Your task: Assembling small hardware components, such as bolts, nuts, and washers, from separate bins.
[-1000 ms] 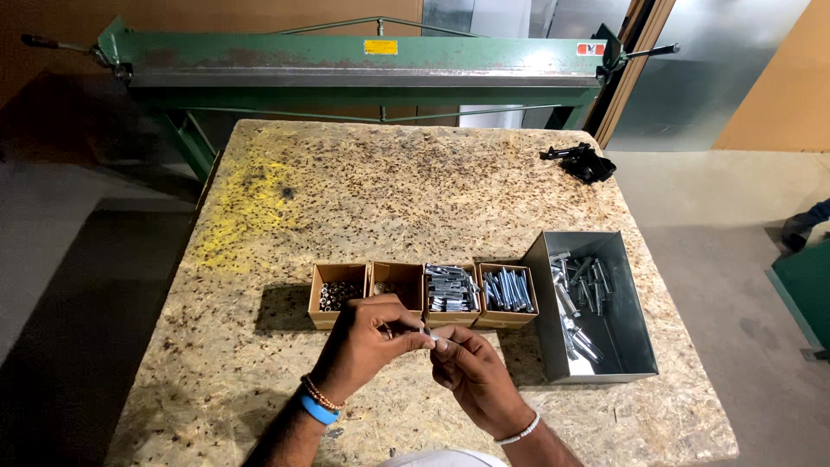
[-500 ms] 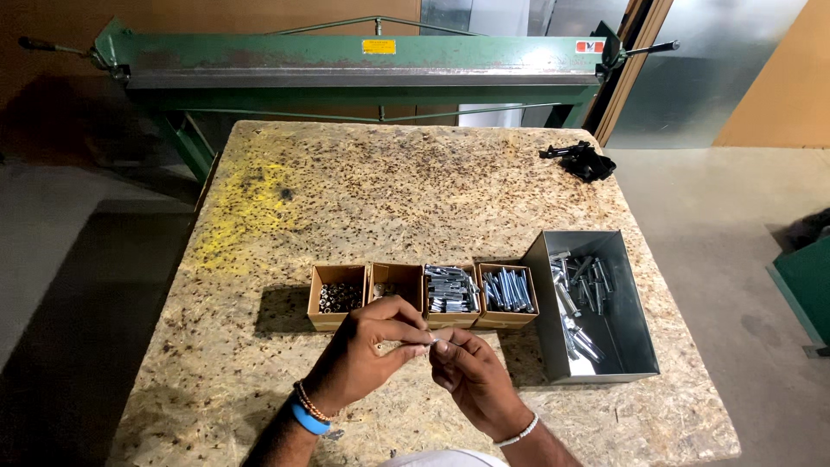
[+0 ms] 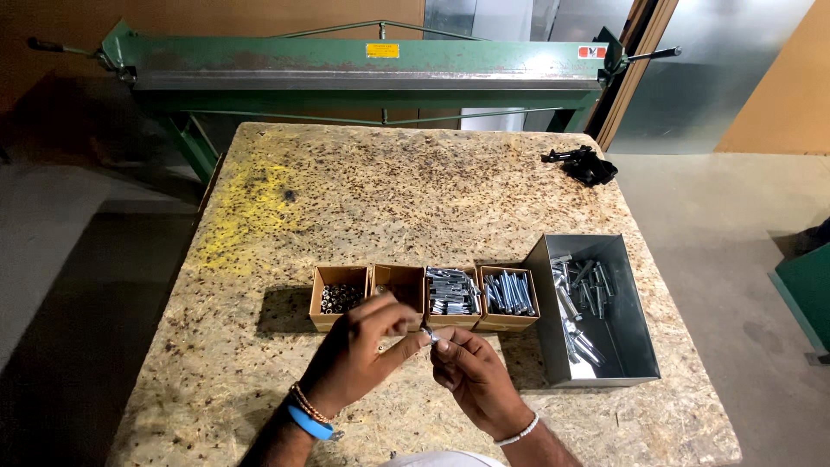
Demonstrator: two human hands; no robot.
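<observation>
Four small boxes [image 3: 424, 297] stand in a row near the table's [image 3: 363, 199] front edge; a metal bin [image 3: 596, 307] sits beside them, toward the right edge.

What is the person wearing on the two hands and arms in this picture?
Both forearms are bare, without sleeves or gloves. The left hand has a bright blue band and a thin brown beaded bracelet at its wrist. The right hand has a thin white bracelet.

Bright overhead light falls evenly on the tabletop [image 3: 415, 190], casting a short dark shadow left of the cardboard boxes [image 3: 424, 298]. Glare whitens the metal tray [image 3: 635, 346]. The floor at left lies dim. Focus is sharp; straight edges bow slightly toward the corners.
</observation>
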